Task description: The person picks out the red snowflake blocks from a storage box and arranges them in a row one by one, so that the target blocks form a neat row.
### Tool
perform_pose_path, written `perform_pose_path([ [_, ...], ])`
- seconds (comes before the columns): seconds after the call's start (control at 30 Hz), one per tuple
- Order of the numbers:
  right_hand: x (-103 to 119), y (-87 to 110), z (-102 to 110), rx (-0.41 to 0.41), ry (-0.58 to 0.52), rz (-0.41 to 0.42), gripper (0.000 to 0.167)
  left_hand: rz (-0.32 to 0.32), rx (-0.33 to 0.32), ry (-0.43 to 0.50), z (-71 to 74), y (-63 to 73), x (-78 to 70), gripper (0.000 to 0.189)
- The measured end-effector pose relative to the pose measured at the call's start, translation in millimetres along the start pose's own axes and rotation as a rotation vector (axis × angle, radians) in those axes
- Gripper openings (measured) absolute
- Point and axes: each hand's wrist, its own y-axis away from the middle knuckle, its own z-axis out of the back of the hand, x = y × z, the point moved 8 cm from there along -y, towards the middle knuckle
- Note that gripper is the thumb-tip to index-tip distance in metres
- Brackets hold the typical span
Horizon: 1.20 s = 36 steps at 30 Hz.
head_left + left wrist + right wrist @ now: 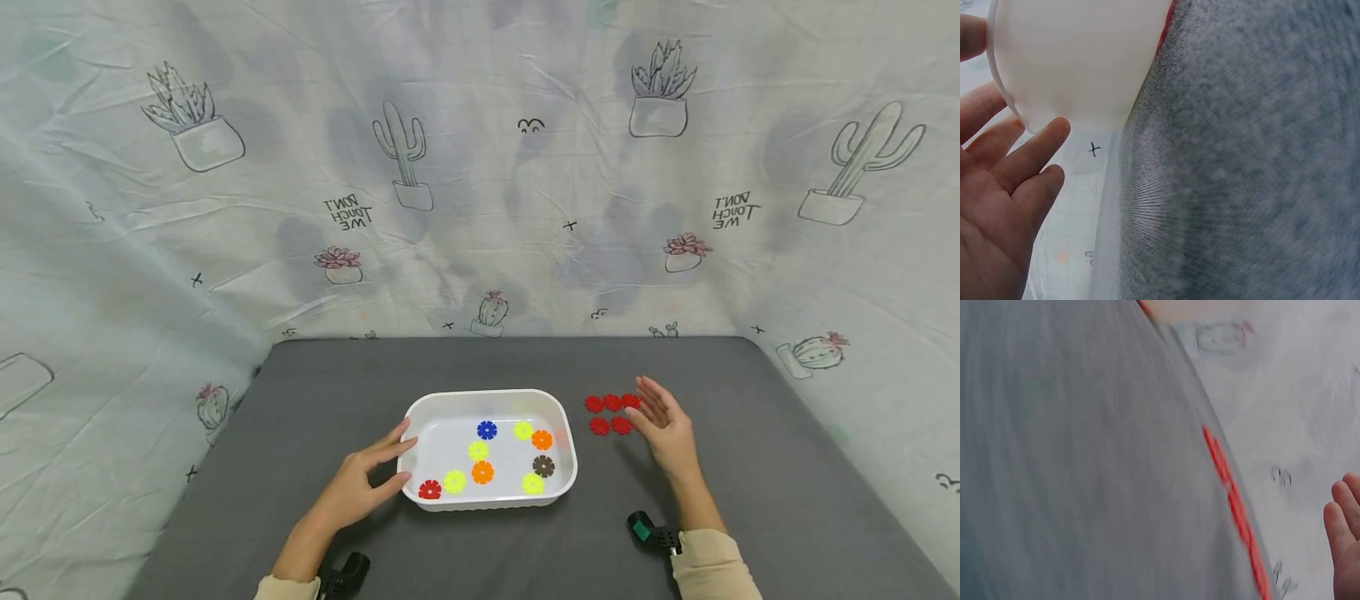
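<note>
My left hand (365, 483) rests its fairly straight fingers and thumb on the left rim of a white rectangular tray (491, 504). In the left wrist view, some fingertips lie against the outer wall of the tray (1079, 62). Flat notched plastic discs lie spread inside: yellow, orange, a blue one (487, 430), a dark brown one (543, 466) and a red one (430, 489). My right hand (666, 433) hovers at the right side of two rows of red discs (599, 426), covering part of them, fingers extended, holding nothing I can see. The right wrist view is blurred.
A dark grey cloth-covered table (360, 367) lies under everything. Behind and beside it hangs a pale curtain (480, 167) printed with cacti. Black wrist devices sit on the left wrist (345, 577) and the right wrist (654, 532).
</note>
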Motion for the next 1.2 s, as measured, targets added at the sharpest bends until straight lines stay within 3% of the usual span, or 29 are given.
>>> perform_pose_path([
  [0.3,35.9,0.6,-62.5,0.145,-0.091,0.063,0.056,-0.012,-0.026,-0.051,3.8,3.1,2.8,0.044],
  [0.63,68.8,14.9,-146.8,0.434,-0.134,0.130,0.055,-0.032,-0.006,-0.027,3.2,0.2,2.8,0.044],
  [0.93,89.0,18.1,-212.3,0.667,-0.137,0.073,0.059,0.000,-0.004,-0.016,2.3,0.4,4.8,0.044],
  [1.2,80.6,33.5,-260.6,0.936,-0.049,-0.036,0.055,-0.023,0.004,-0.014,2.3,-0.2,4.8,0.044],
])
